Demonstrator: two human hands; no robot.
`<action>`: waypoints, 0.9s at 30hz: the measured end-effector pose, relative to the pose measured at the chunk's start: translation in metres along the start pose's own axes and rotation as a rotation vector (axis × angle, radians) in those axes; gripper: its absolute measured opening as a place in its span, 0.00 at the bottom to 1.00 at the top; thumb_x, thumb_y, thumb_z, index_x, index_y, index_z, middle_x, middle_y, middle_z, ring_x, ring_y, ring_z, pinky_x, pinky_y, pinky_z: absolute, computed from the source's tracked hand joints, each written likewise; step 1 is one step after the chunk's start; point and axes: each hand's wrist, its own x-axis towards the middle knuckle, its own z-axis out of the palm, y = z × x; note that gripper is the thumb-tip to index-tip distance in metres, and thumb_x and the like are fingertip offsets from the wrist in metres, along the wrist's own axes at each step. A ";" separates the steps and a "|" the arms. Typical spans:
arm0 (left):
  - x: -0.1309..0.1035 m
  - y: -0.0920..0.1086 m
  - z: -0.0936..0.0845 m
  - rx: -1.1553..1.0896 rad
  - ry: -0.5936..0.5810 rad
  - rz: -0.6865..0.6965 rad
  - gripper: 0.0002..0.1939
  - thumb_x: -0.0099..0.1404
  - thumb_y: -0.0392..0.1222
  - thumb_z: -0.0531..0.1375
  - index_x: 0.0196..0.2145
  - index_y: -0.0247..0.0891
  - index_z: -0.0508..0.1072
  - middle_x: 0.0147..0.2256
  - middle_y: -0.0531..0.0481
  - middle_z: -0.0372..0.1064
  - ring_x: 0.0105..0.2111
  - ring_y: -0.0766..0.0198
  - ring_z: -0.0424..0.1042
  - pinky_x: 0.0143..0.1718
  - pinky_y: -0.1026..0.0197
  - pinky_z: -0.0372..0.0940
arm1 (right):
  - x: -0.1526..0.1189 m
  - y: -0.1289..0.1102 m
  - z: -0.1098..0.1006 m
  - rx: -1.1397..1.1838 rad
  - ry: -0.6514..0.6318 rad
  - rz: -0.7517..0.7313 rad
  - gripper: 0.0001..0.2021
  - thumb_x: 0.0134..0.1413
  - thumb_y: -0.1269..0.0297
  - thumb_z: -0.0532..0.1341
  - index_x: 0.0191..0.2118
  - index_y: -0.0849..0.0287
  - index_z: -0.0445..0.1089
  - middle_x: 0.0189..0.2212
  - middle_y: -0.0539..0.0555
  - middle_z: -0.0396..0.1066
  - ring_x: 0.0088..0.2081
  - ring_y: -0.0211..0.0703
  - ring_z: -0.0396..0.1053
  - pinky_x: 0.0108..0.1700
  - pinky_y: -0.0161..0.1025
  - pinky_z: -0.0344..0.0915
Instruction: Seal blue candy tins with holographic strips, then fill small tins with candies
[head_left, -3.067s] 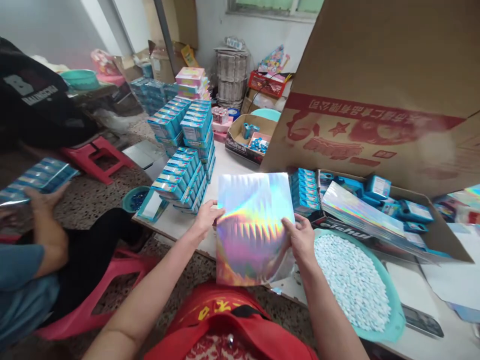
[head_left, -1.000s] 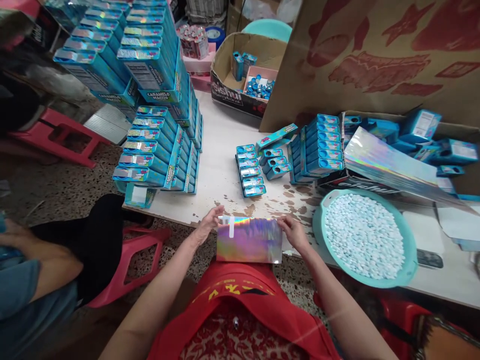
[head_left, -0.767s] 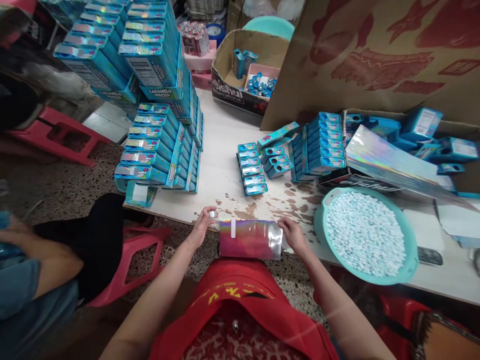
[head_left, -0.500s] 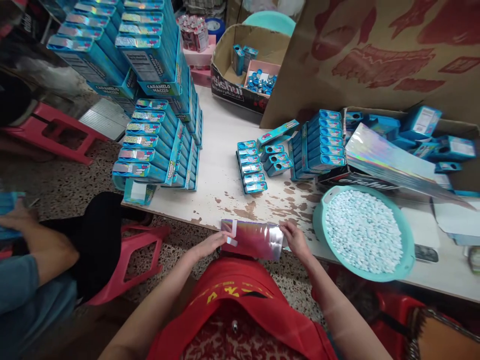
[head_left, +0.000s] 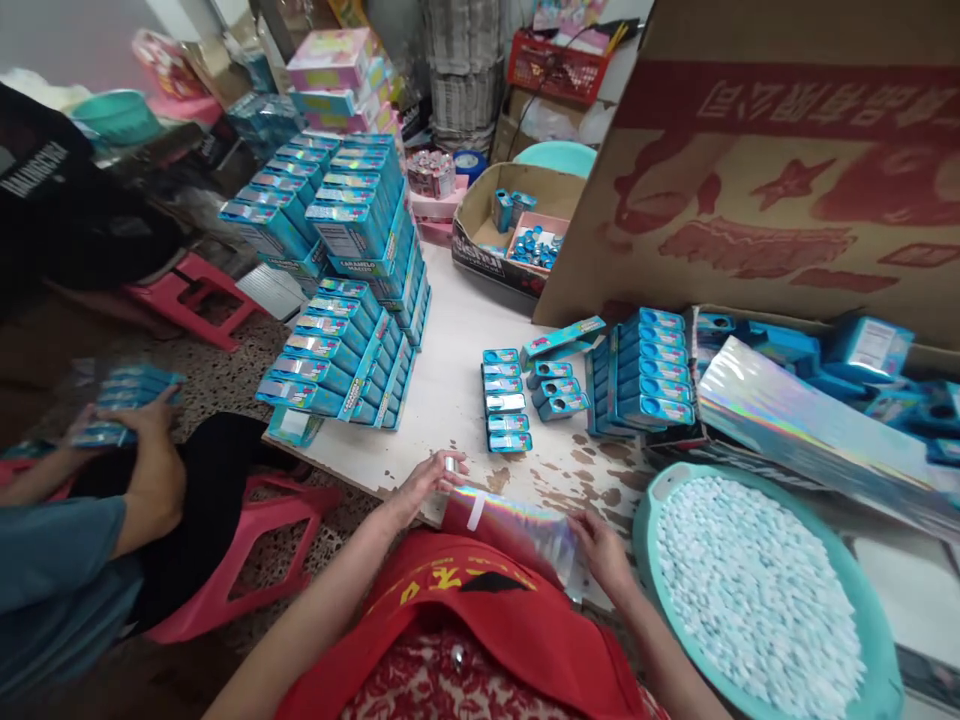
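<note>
At the table's near edge lies a shiny foil-like sheet [head_left: 517, 530], reflecting red, with a pale strip [head_left: 475, 511] near its left end. My right hand [head_left: 602, 550] pinches the sheet's right edge. Just above its left end, my left hand [head_left: 421, 492] is closed on a small silvery sticker [head_left: 451, 465] at the fingertips. Beyond the sheet stands a row of small blue tins [head_left: 504, 390] with shiny strips across their tops. Beside them are several blue tins with dark round openings [head_left: 561, 391].
Stacked blue cartons [head_left: 352, 330] fill the table's left side. A turquoise basin [head_left: 651, 530] of pale candies [head_left: 750, 590] sits at right, below a box of blue tins [head_left: 780, 345]. A co-worker's hands [head_left: 146, 415] hold blue tins at far left, near a red stool [head_left: 247, 560].
My left hand has lifted off the sheet's left end, up towards the tins, with the small sticker. My right hand stays on the sheet's right edge. The view has tilted upward.
</note>
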 end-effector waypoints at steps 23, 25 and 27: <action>0.046 0.065 0.047 0.109 0.251 0.087 0.28 0.57 0.60 0.58 0.48 0.38 0.66 0.44 0.47 0.69 0.45 0.56 0.66 0.44 0.58 0.61 | 0.070 -0.192 0.046 -0.257 0.336 -0.732 0.08 0.56 0.64 0.59 0.41 0.52 0.71 0.37 0.54 0.71 0.43 0.48 0.64 0.49 0.47 0.55; 0.047 0.064 0.047 0.134 0.232 0.090 0.29 0.57 0.60 0.58 0.49 0.38 0.66 0.46 0.46 0.68 0.48 0.55 0.64 0.47 0.57 0.59 | 0.073 -0.191 0.047 -0.204 0.283 -0.659 0.06 0.56 0.67 0.58 0.36 0.53 0.72 0.34 0.53 0.73 0.40 0.46 0.65 0.48 0.47 0.54; 0.048 0.066 0.046 0.099 0.198 0.116 0.31 0.57 0.61 0.58 0.51 0.39 0.65 0.50 0.44 0.65 0.51 0.53 0.63 0.49 0.55 0.58 | 0.077 -0.188 0.047 -0.048 0.210 -0.500 0.05 0.55 0.64 0.58 0.32 0.54 0.72 0.32 0.53 0.73 0.39 0.46 0.65 0.46 0.46 0.56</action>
